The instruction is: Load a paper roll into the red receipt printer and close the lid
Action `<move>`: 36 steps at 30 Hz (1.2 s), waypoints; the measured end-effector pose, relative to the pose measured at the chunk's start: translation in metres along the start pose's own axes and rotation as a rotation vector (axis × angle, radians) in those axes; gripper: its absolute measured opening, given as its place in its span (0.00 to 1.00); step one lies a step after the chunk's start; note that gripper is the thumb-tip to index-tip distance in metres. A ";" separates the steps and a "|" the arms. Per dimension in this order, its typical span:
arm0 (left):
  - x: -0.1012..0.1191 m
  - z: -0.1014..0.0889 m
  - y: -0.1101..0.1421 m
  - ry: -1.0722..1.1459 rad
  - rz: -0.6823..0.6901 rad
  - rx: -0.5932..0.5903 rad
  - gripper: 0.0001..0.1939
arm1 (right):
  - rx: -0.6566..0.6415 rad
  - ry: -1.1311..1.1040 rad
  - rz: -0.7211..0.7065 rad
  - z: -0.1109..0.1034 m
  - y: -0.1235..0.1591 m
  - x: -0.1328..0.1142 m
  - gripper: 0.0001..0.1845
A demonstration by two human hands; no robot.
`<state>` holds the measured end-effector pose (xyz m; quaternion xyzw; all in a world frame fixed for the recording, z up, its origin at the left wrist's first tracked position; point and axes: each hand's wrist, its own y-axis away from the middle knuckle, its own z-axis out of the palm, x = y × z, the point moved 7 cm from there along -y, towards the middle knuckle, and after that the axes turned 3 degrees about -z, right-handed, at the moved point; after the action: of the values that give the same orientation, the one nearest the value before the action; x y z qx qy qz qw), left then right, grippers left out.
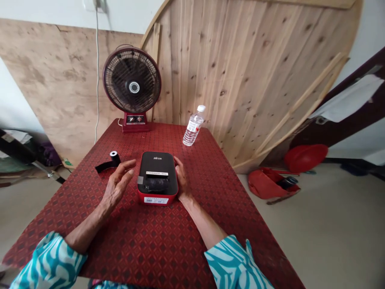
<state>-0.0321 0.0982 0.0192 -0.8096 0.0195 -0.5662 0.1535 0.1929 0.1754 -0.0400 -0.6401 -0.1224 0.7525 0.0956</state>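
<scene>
A small black-and-red label printer [157,177] sits in the middle of the red patterned table [144,241]. My right hand [181,179] rests flat against its right side, fingers stretched along the casing. My left hand [118,182] hovers just left of the printer, fingers apart and slightly curled, holding nothing. A black roll with a loose black strip [108,161] lies on the table left of my left hand.
A dark red table fan [132,86] stands at the table's far edge. A clear water bottle [193,125] stands at the far right. A large wooden round board [255,72] leans behind. Red items [276,182] lie on the floor at right.
</scene>
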 end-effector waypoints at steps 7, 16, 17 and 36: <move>-0.019 0.021 0.001 0.411 -0.266 -0.205 0.26 | -0.003 -0.022 0.059 0.003 -0.001 0.002 0.27; -0.026 0.024 -0.003 0.386 -0.289 -0.222 0.31 | 0.006 0.004 0.053 -0.001 -0.001 0.003 0.26; -0.025 0.025 -0.003 0.389 -0.299 -0.235 0.31 | 0.006 -0.009 0.054 0.000 -0.001 0.003 0.26; -0.025 0.032 -0.005 0.513 -0.374 -0.243 0.36 | 0.034 -0.003 0.061 0.003 0.000 0.002 0.27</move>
<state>-0.0129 0.1154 -0.0125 -0.6427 -0.0239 -0.7633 -0.0606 0.1898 0.1758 -0.0417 -0.6405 -0.0901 0.7580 0.0834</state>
